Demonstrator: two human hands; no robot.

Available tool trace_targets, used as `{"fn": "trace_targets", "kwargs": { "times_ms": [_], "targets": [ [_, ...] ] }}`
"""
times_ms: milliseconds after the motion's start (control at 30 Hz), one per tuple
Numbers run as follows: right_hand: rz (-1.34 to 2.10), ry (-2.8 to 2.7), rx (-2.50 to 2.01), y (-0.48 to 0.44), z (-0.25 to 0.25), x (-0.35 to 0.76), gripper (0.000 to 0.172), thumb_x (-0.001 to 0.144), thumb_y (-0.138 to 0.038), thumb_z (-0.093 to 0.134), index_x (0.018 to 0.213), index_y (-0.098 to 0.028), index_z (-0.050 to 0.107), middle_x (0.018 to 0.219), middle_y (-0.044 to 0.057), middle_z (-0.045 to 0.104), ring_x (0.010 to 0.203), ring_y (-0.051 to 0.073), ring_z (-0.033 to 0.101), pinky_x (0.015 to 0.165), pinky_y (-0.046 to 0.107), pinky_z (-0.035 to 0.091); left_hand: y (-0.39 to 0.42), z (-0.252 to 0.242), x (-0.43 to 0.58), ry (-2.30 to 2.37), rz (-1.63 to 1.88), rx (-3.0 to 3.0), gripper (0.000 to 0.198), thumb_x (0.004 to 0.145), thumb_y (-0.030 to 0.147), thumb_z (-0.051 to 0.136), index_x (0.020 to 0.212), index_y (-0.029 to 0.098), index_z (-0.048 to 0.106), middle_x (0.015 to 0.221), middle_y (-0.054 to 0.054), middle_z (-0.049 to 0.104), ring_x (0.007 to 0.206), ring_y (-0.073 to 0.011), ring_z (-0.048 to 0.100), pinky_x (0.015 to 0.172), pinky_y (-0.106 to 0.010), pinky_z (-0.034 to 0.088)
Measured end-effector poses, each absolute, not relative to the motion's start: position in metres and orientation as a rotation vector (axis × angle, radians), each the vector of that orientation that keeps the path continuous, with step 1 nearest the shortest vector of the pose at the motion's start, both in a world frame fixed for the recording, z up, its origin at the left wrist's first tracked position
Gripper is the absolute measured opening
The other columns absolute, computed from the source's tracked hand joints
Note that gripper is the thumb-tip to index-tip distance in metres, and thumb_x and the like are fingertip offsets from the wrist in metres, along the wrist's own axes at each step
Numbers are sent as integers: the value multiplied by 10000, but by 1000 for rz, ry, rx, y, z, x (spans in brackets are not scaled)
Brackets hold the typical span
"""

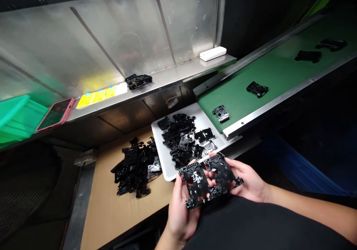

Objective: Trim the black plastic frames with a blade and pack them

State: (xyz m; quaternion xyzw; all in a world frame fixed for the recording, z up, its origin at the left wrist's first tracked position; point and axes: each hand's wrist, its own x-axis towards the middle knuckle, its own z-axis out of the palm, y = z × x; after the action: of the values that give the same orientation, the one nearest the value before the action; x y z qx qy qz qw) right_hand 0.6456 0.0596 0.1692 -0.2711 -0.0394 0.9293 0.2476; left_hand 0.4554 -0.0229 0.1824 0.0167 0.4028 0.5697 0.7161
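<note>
A pile of parts (134,170) is noted on cardboard (111,212). The left hand (181,209) is closed on one end of a black frame (212,177), held just before the white tray (166,172); the right hand (249,185) is closed on the other end

A brown cardboard sheet (111,212) covers the bench, bearing a loose heap of black parts (134,170) and, touching it, a white tray (164,172) piled with more parts (180,138); the steel shelf (173,77) above carries a pink phone (55,113), yellow labels (97,95), one black piece (138,81) and a white box (213,53); the green conveyor belt (279,71) holds four separate black parts (257,89).
</note>
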Motion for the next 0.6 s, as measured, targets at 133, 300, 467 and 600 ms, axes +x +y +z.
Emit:
{"fn": "trace_targets", "kwargs": {
  "times_ms": [133,300,467,600],
  "targets": [
    [2546,-145,-720,79,170,663,449,1065,-306,420,1514,-275,430,957,141,777,522,110,672,364,98,314,-6,188,473,924,1270,40,638,946,537,534,1522,298,399,1180,-109,740,960,-253,741,887,-378,562],
    [2574,-187,-720,108,179,683,465,1033,-322,482,1495,-273,465,1023,147,776,554,110,680,357,84,295,17,194,497,933,1287,14,678,932,575,530,1530,291,383,1171,-119,741,953,-273,743,901,-406,561],
    [2581,-229,-728,131,180,701,471,1006,-333,529,1472,-263,506,930,113,778,572,126,690,357,97,320,35,195,517,938,1302,-8,637,943,597,487,1512,323,408,1202,-104,731,1004,-272,728,897,-415,552],
    [2578,-283,-763,146,176,716,533,971,-371,593,1486,-283,490,974,120,775,661,169,728,341,96,279,49,200,535,948,1333,-18,626,946,604,478,1499,315,431,1199,-108,730,1024,-272,721,918,-429,540]
  ]
}}
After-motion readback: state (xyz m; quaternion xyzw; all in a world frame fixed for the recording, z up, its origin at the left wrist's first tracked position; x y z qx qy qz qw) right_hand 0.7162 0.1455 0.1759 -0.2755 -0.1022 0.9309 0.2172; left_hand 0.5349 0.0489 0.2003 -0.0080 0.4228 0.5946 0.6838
